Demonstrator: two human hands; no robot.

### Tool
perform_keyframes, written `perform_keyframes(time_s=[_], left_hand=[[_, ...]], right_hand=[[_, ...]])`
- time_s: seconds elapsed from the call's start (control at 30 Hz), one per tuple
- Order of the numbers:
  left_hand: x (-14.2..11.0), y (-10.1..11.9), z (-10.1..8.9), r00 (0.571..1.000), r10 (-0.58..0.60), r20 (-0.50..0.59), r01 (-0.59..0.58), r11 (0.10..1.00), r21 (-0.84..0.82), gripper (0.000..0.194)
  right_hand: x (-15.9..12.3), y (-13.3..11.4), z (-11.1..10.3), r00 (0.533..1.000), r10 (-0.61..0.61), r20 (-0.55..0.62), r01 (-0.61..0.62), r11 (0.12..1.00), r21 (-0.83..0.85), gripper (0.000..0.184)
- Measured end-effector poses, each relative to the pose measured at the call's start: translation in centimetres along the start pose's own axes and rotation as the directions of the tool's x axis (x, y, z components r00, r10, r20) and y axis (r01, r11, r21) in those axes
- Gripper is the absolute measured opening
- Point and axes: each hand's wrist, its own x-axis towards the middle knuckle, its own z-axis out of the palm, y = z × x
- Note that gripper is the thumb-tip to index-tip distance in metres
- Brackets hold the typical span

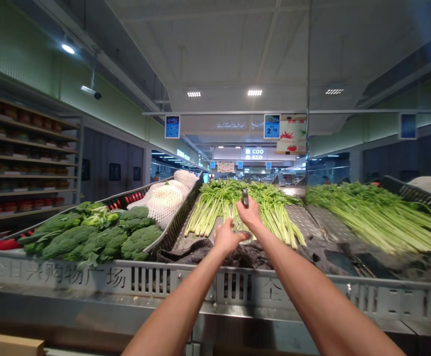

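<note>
My right hand [249,213] is closed around a small black object [245,198] whose top sticks up past the fingers; its kind is unclear. Below and to the left, my left hand [227,237] curls its fingers and thumb around something partly clear that I cannot make out. Both hands are over a display bin, close together in front of bunches of celery [204,212]. The celery lies with its pale stalk ends toward me and its leaves at the back. Dark crumpled cloth [196,253] lies below my hands.
A slotted grey plastic rail [148,279] runs along the front. Left of the celery, a black crate wall [180,217] borders broccoli [106,242] and net-wrapped produce [165,202]. A mirror [378,163] on the right reflects the celery. Price signs [272,126] hang overhead.
</note>
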Motion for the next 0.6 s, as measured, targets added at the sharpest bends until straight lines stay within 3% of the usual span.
perform_keyframes(time_s=[0.27,0.6], left_hand=[[-0.2,0.2,3.2,0.999,0.013,0.043,-0.01,0.998,-0.063,0.072],[-0.7,1.9,5.5,0.996,0.036,0.077,-0.032,0.998,-0.05,0.071]], right_hand=[[-0.1,2.5,-1.3,0.999,0.042,-0.006,-0.043,0.997,-0.068,0.016],[0.2,4.8,-3.3,0.999,0.026,-0.037,-0.031,0.989,-0.142,0.021]])
